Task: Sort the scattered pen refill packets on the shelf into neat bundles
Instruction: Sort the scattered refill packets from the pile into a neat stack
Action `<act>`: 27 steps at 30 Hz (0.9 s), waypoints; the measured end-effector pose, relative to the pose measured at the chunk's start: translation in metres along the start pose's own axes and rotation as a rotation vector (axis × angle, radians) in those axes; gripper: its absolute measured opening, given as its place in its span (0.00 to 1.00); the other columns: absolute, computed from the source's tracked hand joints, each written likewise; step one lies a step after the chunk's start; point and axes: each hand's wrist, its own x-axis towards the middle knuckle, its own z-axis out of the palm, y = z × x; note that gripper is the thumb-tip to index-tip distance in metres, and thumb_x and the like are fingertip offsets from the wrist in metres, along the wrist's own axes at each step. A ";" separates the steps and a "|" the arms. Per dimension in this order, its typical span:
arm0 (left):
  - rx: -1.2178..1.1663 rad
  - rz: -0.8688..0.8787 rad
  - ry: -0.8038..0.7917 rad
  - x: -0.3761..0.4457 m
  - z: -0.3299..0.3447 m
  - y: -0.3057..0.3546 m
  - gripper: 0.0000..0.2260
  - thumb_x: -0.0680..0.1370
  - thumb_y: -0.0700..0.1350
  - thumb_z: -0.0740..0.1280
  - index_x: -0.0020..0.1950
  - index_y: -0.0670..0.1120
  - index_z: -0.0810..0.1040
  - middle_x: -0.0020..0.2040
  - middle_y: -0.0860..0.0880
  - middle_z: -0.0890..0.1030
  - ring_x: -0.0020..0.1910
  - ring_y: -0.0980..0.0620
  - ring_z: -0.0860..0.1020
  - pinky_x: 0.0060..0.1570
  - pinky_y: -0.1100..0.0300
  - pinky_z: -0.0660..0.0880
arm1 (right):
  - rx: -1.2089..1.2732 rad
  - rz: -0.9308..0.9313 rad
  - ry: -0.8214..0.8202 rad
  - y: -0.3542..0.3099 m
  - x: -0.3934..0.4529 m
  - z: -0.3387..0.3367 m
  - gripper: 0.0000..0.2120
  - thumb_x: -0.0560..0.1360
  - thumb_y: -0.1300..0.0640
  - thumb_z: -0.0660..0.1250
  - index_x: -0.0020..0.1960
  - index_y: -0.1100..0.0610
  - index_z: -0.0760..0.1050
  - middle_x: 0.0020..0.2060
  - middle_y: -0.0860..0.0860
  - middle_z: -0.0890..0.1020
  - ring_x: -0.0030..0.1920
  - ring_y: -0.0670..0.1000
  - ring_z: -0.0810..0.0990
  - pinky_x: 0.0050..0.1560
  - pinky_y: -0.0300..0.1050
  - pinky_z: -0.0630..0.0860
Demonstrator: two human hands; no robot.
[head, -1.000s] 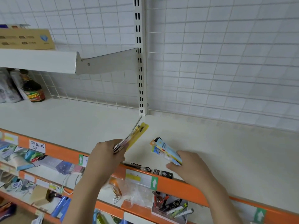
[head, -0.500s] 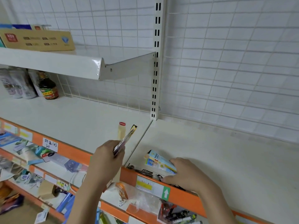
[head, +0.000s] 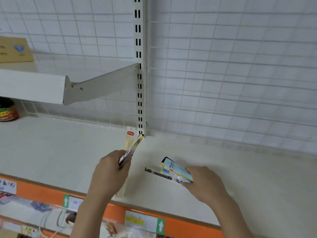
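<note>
Both blurred-label refill bundles are gripped: left hand (head: pixel 109 170) upright bundle (head: pixel 131 149), right hand (head: pixel 204 182) flat bundle (head: pixel 175 170).

The left hand (head: pixel 109 172) covers the lower ends of the packets (head: pixel 131 150) it grips, so their count cannot be told, and their print is too blurred to read. The right hand (head: pixel 204 184) hides the near end of the blue and yellow bundle (head: pixel 175 170), which in turn overlaps part of a dark pen refill (head: pixel 155 172). The jar (head: pixel 7 112) and the cardboard box (head: pixel 15 50) are cut off by the left edge. Goods on the lower shelf (head: pixel 42 208) are blurred beyond telling.
</note>
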 end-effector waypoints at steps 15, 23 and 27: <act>-0.104 0.021 -0.107 0.008 0.055 0.056 0.11 0.76 0.46 0.65 0.34 0.50 0.72 0.24 0.50 0.73 0.24 0.50 0.75 0.32 0.50 0.77 | 0.382 0.225 0.440 0.065 -0.020 -0.023 0.12 0.70 0.42 0.69 0.40 0.47 0.68 0.29 0.47 0.75 0.35 0.53 0.75 0.33 0.44 0.68; -0.173 0.006 -0.100 -0.040 0.123 0.151 0.14 0.76 0.43 0.66 0.56 0.48 0.63 0.42 0.48 0.77 0.30 0.51 0.77 0.29 0.57 0.71 | 0.552 0.325 0.711 0.178 -0.064 -0.068 0.14 0.72 0.61 0.66 0.56 0.55 0.68 0.40 0.49 0.77 0.35 0.56 0.77 0.35 0.47 0.76; -0.203 -0.008 -0.109 -0.080 0.166 0.213 0.21 0.76 0.40 0.64 0.66 0.48 0.62 0.37 0.49 0.77 0.31 0.44 0.77 0.33 0.51 0.75 | 0.439 0.284 0.705 0.262 -0.101 -0.099 0.14 0.77 0.53 0.63 0.35 0.55 0.64 0.26 0.50 0.70 0.26 0.50 0.70 0.25 0.36 0.64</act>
